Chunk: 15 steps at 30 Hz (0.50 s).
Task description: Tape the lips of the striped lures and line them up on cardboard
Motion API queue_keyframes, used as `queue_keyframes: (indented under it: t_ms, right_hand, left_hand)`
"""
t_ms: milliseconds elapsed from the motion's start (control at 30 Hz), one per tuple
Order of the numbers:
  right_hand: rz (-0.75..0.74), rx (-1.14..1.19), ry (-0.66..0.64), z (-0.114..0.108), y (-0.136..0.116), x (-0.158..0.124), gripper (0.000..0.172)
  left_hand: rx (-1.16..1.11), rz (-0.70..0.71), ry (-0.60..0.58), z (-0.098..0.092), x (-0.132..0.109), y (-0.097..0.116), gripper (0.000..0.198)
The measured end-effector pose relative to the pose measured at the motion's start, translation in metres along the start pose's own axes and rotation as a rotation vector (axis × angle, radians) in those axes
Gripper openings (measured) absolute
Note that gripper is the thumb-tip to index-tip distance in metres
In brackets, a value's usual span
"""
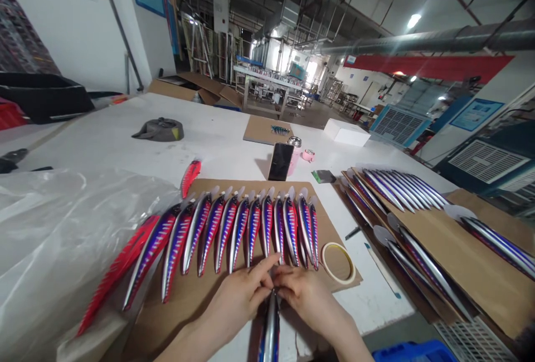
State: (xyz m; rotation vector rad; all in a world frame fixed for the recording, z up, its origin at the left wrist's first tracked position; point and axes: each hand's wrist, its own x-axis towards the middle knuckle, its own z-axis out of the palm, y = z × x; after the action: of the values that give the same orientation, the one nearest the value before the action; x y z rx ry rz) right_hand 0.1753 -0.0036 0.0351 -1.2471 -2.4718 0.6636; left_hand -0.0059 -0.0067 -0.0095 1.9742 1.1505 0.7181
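My left hand [242, 292] and my right hand [307, 295] meet at the front of the cardboard sheet [200, 295], fingers closed in a pinch around one end of a fishing lure [272, 331]. This lure points toward me, silver on top with blue and red sides. The fingers partly cover its far end, and I cannot make out any small part there. Just beyond my hands, a row of purple, red and silver lures [228, 228] lies side by side on the cardboard, clear lips pointing away. Right of the row rests a roll of tape [337, 263].
Clear plastic sheeting [54, 228] and red lures [121, 267] lie left. Behind the row stand a phone [280, 161] and a pink bottle [295, 156]. Stacked cardboard with more lures [403, 188] is at right, above a blue bin [413, 352]. A grey cap [159, 129] lies farther back.
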Motion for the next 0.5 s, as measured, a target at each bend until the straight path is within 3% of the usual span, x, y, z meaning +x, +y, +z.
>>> queue_keyframes:
  t_ms: [167, 333, 500]
  right_hand:
    - [0.014, -0.160, -0.033, 0.002, -0.006, 0.008, 0.020]
    - [0.031, -0.205, 0.070, 0.017, -0.005, 0.004, 0.019]
    - [0.041, 0.003, 0.204, 0.025, 0.004, -0.002, 0.024]
  left_hand:
    - [-0.006, -0.025, -0.004, -0.003, -0.001, 0.001, 0.060]
    - [-0.033, -0.049, -0.030, -0.009, -0.001, 0.009, 0.061]
    - [-0.029, -0.058, -0.012, -0.005, -0.001, 0.009, 0.060]
